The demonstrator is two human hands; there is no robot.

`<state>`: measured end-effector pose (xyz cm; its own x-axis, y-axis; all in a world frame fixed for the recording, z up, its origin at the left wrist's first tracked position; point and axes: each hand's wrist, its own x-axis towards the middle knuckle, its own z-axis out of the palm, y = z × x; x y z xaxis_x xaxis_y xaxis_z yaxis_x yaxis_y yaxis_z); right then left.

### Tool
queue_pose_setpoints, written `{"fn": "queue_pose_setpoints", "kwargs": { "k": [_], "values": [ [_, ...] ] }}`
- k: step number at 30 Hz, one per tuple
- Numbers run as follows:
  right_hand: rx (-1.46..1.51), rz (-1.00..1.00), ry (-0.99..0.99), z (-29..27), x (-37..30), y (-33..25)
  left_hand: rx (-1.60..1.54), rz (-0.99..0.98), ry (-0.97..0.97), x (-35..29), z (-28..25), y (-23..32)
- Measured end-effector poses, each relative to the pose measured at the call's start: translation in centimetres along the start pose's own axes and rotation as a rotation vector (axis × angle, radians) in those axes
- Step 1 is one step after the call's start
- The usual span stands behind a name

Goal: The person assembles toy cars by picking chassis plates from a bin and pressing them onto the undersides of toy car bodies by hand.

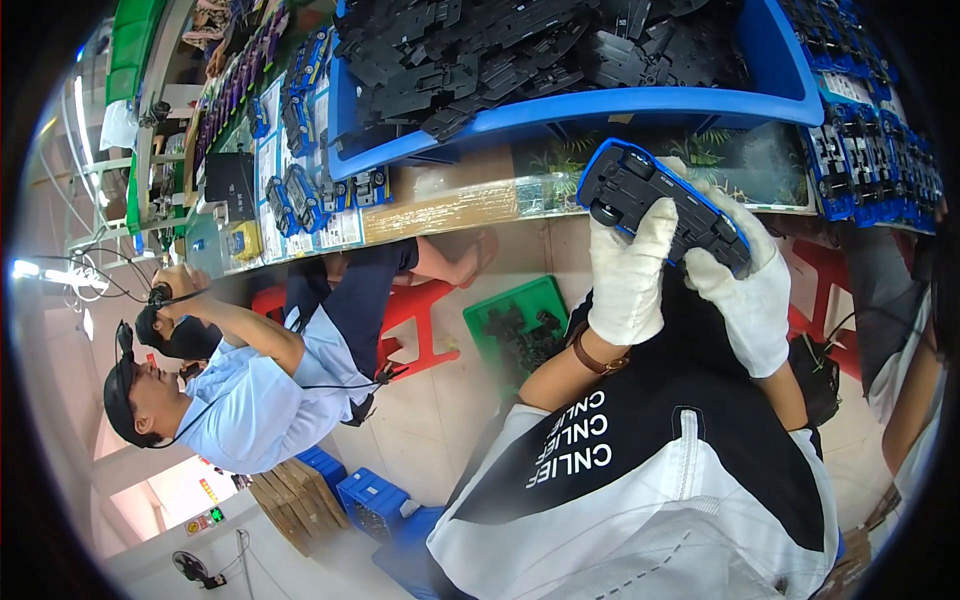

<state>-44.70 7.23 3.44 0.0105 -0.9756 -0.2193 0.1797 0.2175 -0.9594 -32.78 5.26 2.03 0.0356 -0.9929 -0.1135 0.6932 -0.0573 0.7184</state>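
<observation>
Between my two white-gloved hands is a blue toy car (640, 190), turned so that its black underside faces up. My left hand (632, 265) grips its near left side, with the thumb pressed on the black base. On the right end, my right hand (745, 285) wraps round the body, its thumb against the near edge and its fingers along the far side. One black wheel shows at the left end; the fingers cover part of the base. The car is held just off the table's front edge, below a blue bin (560, 108).
Black plastic car bases (480, 60) fill the bin. Rows of blue toy cars stand at right (870, 150) and left (300, 195) on the table. A green tray (520, 320) with black parts lies below. A co-worker (250, 390) sits at left; another person is at far right.
</observation>
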Motion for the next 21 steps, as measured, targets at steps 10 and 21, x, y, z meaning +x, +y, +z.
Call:
{"fn": "queue_pose_setpoints", "kwargs": {
  "k": [10,21],
  "values": [
    [-0.309,-0.274,0.014,-1.2,0.0,0.3,-0.053,-0.044,-0.015,0.1,-0.7,-0.5],
    [-0.322,-0.309,0.056,-1.2,0.3,0.8,-0.091,-0.082,-0.019,0.2,-0.7,-0.2]
  ]
}}
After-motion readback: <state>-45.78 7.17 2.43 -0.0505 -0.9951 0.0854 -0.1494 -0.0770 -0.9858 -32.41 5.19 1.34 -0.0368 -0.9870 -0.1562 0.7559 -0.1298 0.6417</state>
